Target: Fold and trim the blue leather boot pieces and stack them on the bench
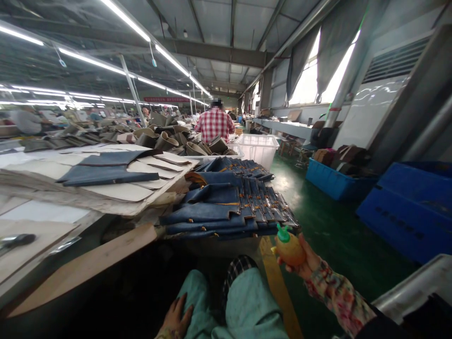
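Observation:
My right hand [302, 259] grips a small orange pineapple-shaped container [289, 250] with a green top, holding it up over my lap. My left hand [175, 316] rests flat on the pale green cloth over my thigh [201, 301] and holds nothing. A stack of dark blue denim-like pieces with zips and tan trim [226, 209] lies on the table ahead, beyond the reach of both hands at this moment. Neither hand touches it.
A long table [106, 245] holds beige pattern sheets and dark blue panels [106, 168]. Beyond stand rows of curved pieces, a transparent plastic crate [256, 148] and a co-worker in a red checked shirt [214, 125]. Blue crates [409, 212] sit on the green floor at right.

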A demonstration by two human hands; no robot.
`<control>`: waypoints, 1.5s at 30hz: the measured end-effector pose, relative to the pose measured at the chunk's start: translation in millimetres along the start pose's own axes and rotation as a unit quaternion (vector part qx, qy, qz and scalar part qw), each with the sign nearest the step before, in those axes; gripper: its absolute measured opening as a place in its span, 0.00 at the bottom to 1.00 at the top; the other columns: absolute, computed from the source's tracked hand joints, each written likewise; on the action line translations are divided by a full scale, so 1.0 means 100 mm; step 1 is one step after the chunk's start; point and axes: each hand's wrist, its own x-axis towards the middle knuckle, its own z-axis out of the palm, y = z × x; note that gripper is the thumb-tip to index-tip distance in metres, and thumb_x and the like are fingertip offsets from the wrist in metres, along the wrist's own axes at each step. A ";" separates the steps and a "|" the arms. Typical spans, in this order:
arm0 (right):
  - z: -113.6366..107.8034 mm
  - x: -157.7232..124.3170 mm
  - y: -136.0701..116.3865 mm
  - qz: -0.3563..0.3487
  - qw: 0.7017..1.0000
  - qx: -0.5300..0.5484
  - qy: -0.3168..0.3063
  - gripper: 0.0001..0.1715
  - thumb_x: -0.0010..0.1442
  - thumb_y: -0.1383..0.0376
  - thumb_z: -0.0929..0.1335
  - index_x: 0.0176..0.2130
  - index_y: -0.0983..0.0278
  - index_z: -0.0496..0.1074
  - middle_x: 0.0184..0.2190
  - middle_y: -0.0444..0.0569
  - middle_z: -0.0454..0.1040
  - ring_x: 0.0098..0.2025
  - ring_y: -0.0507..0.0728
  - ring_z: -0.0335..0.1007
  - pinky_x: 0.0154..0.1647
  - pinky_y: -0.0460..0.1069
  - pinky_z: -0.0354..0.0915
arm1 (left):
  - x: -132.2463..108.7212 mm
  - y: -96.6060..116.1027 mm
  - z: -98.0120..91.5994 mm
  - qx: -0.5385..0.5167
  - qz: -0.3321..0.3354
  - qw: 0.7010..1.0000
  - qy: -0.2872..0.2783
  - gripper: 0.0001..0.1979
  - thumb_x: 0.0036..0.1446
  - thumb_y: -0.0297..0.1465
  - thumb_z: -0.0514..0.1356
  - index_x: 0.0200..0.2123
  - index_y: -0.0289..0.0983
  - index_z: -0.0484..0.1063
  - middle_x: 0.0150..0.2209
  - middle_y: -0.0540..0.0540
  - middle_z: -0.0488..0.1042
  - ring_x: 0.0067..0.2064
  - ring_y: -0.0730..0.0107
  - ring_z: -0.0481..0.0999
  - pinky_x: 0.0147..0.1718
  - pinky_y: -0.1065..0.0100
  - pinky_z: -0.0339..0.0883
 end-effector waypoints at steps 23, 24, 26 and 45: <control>-0.04 0.00 0.00 0.016 1.000 -0.008 -0.006 0.31 0.54 0.44 0.57 0.45 0.64 0.65 0.36 0.56 0.71 0.32 0.58 0.70 0.21 0.46 0.64 | -0.04 0.03 -0.06 -0.008 0.003 1.000 -0.014 0.31 0.55 0.42 0.40 0.59 0.31 0.48 0.56 0.38 0.50 0.57 0.64 0.53 0.56 0.68 0.47; -0.04 0.00 0.00 0.016 1.000 -0.007 -0.003 0.31 0.54 0.44 0.57 0.45 0.64 0.65 0.37 0.56 0.71 0.32 0.58 0.70 0.21 0.46 0.64 | -0.04 0.04 -0.06 -0.009 0.002 1.000 -0.016 0.31 0.55 0.42 0.40 0.59 0.32 0.48 0.56 0.38 0.50 0.57 0.64 0.53 0.56 0.67 0.47; -0.03 0.00 0.00 0.011 1.000 -0.012 0.001 0.31 0.54 0.45 0.58 0.45 0.64 0.65 0.37 0.56 0.71 0.32 0.58 0.70 0.21 0.46 0.64 | -0.05 0.04 -0.06 -0.011 0.000 1.000 -0.016 0.31 0.55 0.42 0.40 0.59 0.32 0.48 0.57 0.38 0.49 0.57 0.64 0.53 0.56 0.67 0.47; 0.00 0.01 -0.02 0.037 0.999 0.020 0.006 0.33 0.50 0.42 0.60 0.44 0.63 0.66 0.37 0.56 0.71 0.32 0.59 0.69 0.21 0.47 0.63 | -0.15 0.23 -0.24 -0.014 -0.037 0.999 -0.035 0.29 0.56 0.38 0.43 0.59 0.30 0.48 0.57 0.41 0.50 0.58 0.69 0.52 0.56 0.73 0.44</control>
